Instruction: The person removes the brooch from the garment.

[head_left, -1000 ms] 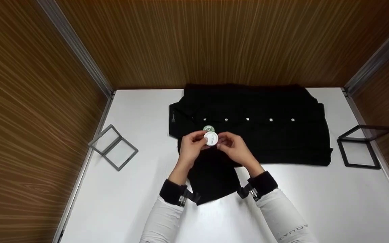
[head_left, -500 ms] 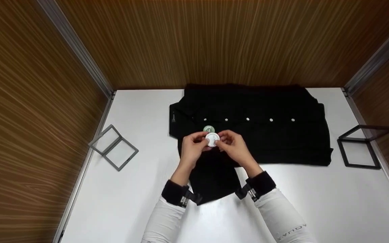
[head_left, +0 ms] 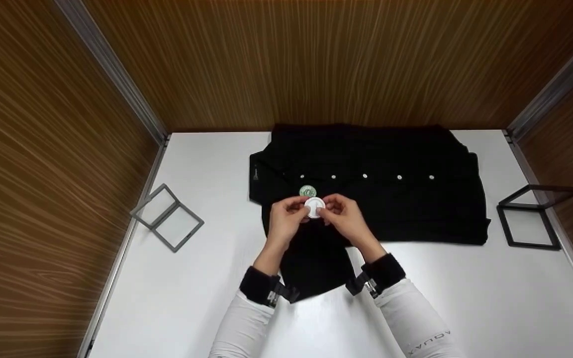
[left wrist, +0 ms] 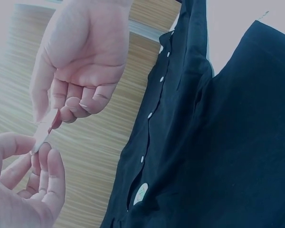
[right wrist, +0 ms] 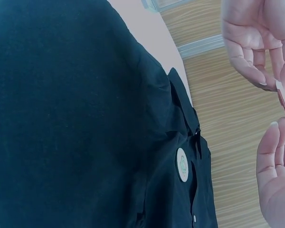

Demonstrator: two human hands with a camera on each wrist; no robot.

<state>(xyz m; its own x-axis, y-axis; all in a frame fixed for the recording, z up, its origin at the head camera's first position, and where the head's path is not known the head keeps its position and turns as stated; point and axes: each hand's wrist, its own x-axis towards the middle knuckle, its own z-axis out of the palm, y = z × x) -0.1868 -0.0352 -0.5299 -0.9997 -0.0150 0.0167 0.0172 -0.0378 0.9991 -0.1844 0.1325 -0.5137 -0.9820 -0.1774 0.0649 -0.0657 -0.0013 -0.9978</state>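
Note:
Both hands are raised over a black button-up shirt (head_left: 391,154), holding a small round disc (head_left: 315,208) between them. My left hand (head_left: 285,220) pinches the disc's left edge, and my right hand (head_left: 345,218) pinches its right edge with the thumb across its face. That face is white in the head view. Seen edge-on in the left wrist view, the disc (left wrist: 46,127) is thin, with a reddish side. Just beyond the fingers, a green-and-white round badge (head_left: 308,191) lies on the shirt near the collar.
The shirt lies sideways on a white table (head_left: 207,308), collar left, one sleeve toward me. A grey hinged frame (head_left: 164,217) stands at left, a black hinged frame (head_left: 530,244) at right. A wood-grain panel (head_left: 316,64) rises behind; others flank the table.
The disc and both hands have shifted slightly right and toward me. My right thumb has come onto the disc's white face. More of the green badge shows.

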